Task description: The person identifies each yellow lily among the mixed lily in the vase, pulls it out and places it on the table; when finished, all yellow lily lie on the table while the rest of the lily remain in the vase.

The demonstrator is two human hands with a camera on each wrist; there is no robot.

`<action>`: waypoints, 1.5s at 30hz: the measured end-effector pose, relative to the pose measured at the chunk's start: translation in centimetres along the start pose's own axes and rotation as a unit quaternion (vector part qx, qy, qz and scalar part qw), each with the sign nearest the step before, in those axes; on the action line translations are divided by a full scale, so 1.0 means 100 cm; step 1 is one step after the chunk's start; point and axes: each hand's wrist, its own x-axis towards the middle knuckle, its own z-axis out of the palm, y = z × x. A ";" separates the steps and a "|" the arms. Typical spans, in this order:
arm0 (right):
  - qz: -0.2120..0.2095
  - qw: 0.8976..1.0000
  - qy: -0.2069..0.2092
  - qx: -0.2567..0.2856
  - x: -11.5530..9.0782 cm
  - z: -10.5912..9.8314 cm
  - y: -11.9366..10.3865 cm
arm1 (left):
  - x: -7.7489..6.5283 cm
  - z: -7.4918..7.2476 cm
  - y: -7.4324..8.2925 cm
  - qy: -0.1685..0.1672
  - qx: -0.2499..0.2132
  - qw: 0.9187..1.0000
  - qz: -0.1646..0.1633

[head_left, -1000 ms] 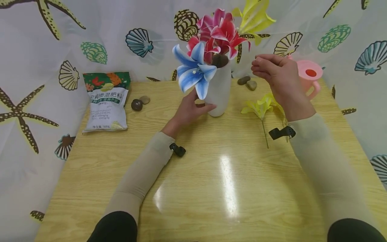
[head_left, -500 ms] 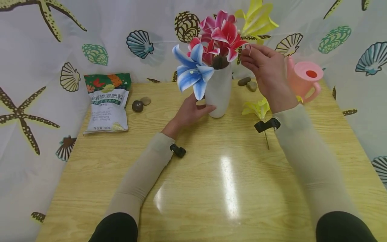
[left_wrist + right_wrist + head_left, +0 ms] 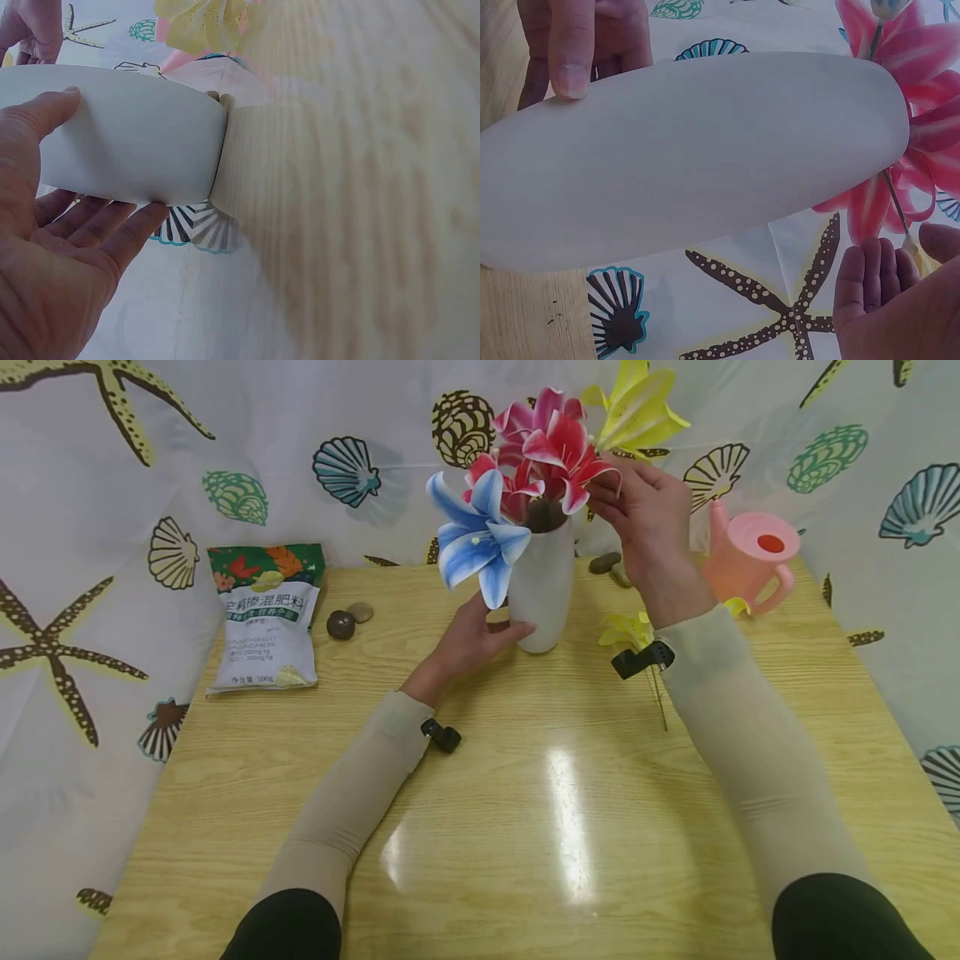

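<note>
A white vase (image 3: 542,589) stands upright on the table, holding a blue lily (image 3: 480,539), several pink and red lilies (image 3: 562,452) and a yellow lily (image 3: 637,418). My left hand (image 3: 468,639) grips its lower part, thumb on the near side and fingers round the other, as the left wrist view confirms. Close under the yellow lily's bloom is my right hand (image 3: 651,518), its fingertips partly hidden by a red petal. In the right wrist view, the fingers of the right hand (image 3: 900,292) are loosely bent and the thumb lies near the bloom's base; no firm grip is visible.
More yellow lilies (image 3: 626,628) lie on the table, partly behind the right wrist. A pink watering can (image 3: 750,564) stands at the back right, and dark stones (image 3: 604,562) lie behind the vase. At left are a fertilizer bag (image 3: 266,627) and two stones (image 3: 341,624).
My right hand has moved left, from beside the watering can to just under the yellow lily in the vase. The left hand stays on the vase.
</note>
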 end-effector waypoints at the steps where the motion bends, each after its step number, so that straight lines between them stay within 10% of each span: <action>1: 0.002 1.000 0.001 0.002 0.001 0.001 0.000 | 0.000 0.000 0.000 0.000 0.000 1.000 0.000; 23: 0.093 0.994 0.054 0.034 0.007 0.018 -0.002 | -0.001 0.001 0.000 -0.006 0.001 1.000 0.010; 45: 0.034 0.999 0.023 0.009 -0.003 0.018 -0.004 | -0.001 0.001 0.000 -0.002 -0.012 1.000 0.008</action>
